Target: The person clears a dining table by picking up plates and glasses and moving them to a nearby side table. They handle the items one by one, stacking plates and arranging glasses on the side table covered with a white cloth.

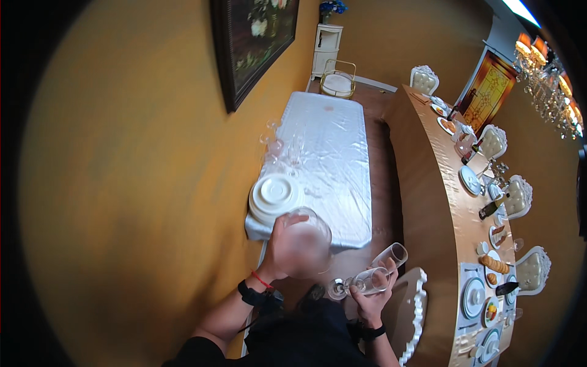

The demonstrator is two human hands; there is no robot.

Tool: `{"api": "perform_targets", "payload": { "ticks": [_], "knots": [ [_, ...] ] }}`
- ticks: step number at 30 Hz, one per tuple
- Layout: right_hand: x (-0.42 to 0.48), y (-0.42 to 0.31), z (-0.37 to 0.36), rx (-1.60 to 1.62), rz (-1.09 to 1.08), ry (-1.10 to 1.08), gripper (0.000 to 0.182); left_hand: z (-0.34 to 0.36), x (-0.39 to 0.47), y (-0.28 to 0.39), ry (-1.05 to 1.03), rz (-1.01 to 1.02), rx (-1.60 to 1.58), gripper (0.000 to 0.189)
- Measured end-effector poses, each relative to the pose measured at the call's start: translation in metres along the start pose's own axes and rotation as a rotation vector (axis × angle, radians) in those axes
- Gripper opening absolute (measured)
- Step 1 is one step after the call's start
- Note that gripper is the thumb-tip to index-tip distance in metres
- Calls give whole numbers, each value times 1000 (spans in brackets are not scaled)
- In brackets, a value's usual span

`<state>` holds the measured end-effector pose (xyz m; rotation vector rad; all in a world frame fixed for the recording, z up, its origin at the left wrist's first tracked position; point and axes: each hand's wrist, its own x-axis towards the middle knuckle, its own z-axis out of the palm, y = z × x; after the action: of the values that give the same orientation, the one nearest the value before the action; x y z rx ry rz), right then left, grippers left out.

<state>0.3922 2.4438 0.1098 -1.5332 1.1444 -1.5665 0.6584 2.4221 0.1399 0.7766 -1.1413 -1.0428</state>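
Note:
My left hand (pixel 277 252) grips a clear, round glass vessel (pixel 317 229) held above the near end of the side table. The vessel's lower part is blurred, so its exact kind is unclear. In my right hand (pixel 370 305) are two stemmed drinking glasses, one nearer glass (pixel 372 280) tilted across my fingers and one farther glass (pixel 395 253) beside it. A stack of white plates (pixel 274 192) rests on the side table (pixel 337 183), just beyond my left hand. Past the plates, against the wall, several clear glasses (pixel 296 149) stand on its white cloth.
A long dining table (pixel 426 220) with a gold cloth runs along the right, set with plates, bottles and food. Close to my right arm is a white chair (pixel 408 303). A gold-framed trolley (pixel 338 85) stands beyond the side table. The yellow wall (pixel 137 160) bounds the left.

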Motion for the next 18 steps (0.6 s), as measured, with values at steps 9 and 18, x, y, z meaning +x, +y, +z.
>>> {"api": "perform_targets", "payload": {
  "ticks": [9, 18],
  "knots": [
    [180, 94, 63, -43, -40, 7, 51, -30, 247, -11, 229, 185, -21, 97],
    [270, 166, 100, -155, 40, -82, 52, -69, 404, -39, 239, 10, -54, 77]
  ]
}}
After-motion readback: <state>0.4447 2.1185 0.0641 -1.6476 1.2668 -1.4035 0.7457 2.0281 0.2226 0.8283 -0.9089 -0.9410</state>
